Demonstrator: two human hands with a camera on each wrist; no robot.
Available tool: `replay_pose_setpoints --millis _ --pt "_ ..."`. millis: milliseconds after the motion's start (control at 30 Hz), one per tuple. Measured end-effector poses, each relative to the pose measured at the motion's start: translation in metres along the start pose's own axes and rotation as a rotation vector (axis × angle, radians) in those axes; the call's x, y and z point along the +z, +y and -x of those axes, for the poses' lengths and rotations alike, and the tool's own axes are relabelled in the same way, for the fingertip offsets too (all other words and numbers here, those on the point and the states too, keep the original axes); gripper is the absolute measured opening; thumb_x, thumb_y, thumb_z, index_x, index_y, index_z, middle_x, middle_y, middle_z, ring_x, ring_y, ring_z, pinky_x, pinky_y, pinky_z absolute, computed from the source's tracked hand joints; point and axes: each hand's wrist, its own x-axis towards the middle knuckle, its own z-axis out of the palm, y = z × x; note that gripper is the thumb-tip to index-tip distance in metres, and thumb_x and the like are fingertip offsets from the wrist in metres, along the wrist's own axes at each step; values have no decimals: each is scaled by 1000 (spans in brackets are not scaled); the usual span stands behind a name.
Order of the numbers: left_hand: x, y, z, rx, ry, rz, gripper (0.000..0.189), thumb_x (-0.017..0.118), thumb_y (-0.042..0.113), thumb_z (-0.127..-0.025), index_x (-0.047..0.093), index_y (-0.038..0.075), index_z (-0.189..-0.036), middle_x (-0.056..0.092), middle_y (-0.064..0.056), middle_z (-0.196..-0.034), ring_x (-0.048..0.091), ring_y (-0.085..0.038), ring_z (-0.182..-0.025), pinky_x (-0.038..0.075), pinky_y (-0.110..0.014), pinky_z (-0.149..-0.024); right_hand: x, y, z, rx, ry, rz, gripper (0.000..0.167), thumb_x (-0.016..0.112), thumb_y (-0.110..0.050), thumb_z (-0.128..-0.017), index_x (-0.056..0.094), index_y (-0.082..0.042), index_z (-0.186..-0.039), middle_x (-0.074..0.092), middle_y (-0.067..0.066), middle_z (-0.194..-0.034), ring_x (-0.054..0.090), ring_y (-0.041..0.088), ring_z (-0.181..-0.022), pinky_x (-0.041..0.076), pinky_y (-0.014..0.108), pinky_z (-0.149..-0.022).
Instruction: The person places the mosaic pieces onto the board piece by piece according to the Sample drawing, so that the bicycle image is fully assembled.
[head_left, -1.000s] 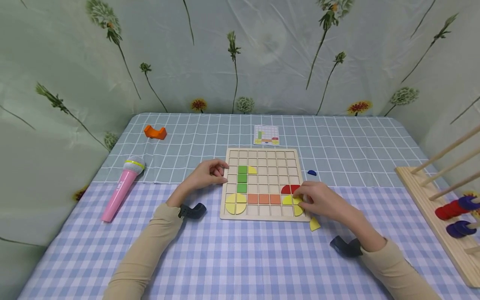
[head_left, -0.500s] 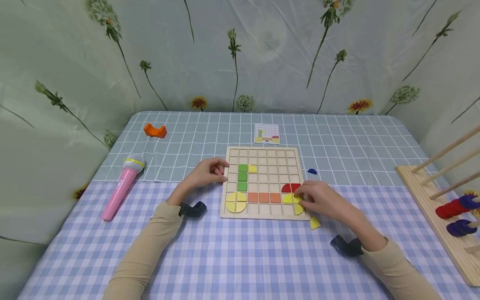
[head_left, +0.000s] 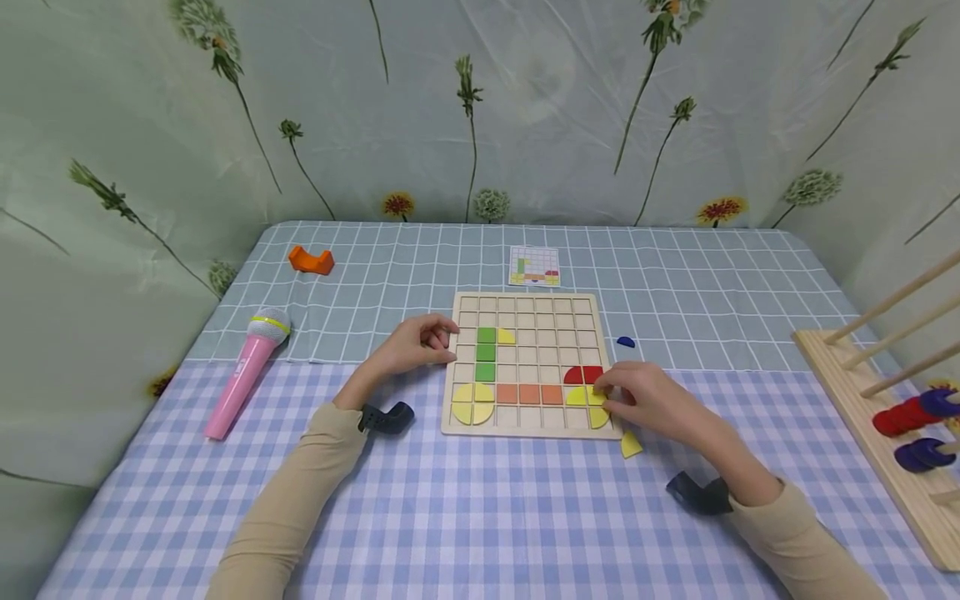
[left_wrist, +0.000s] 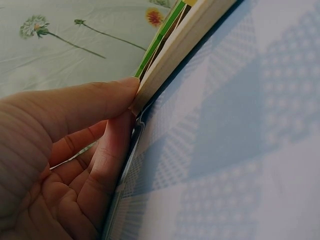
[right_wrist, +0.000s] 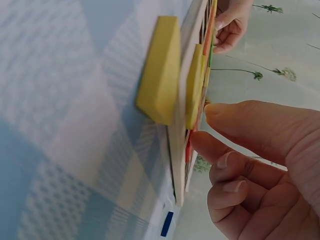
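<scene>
A wooden grid board (head_left: 532, 423) lies on the table. My left hand (head_left: 414, 343) is at its left edge, the thumb and index finger (left_wrist: 120, 130) pinching the rim. Over the lower right corner hovers my right hand (head_left: 651, 398), thumb and index fingertip apart with nothing between them. Beside those fingertips sit yellow quarter-circle tiles (head_left: 597, 417) and red quarter-circle tiles (head_left: 573, 376). Green square tiles (head_left: 485, 353), orange square tiles (head_left: 528, 394) and a yellow circle of quarters (head_left: 463, 412) fill other cells. A loose yellow quarter-circle tile (right_wrist: 160, 70) leans against the board's near right corner.
A small blue half-circle tile (head_left: 626, 342) lies right of the board. Behind it is a pattern card (head_left: 534, 267). A pink microphone (head_left: 243, 379) and an orange holder (head_left: 311, 260) are at left, a wooden bead rack (head_left: 862, 425) at right.
My right hand has drawn slightly to the right, off the yellow tiles at the corner, showing more of them. The left hand stays at the board's edge.
</scene>
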Motion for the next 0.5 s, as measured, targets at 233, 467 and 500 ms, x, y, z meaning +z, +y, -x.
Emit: replay_pose_setpoints --millis 233,467,500 --pt "2 -1 -2 13 -2 -6 41 73 6 -77 58 -2 -115 57 -9 -86 52 -7 -69 45 -16 -64 -7 -3 15 47 9 -14 15 68 -6 -80 71 -6 -95 65 -2 -80 46 5 -66 40 17 -57" --pt "1 -4 -2 24 9 -7 42 73 6 -77 58 -3 -115 57 -12 -87 51 -5 -68 44 -15 -64 -9 -11 33 184 -52 4 16 70 -11 -80 70 -7 -95 61 -5 -73 46 6 -65 40 18 -57" --pt "1 -4 -2 25 9 -4 42 74 6 -77 58 -3 -115 57 -13 -87 51 -6 -68 44 -16 -64 -9 -12 36 197 -57 11 15 70 -11 -80 70 -7 -94 61 -5 -72 46 6 -64 40 18 -57"
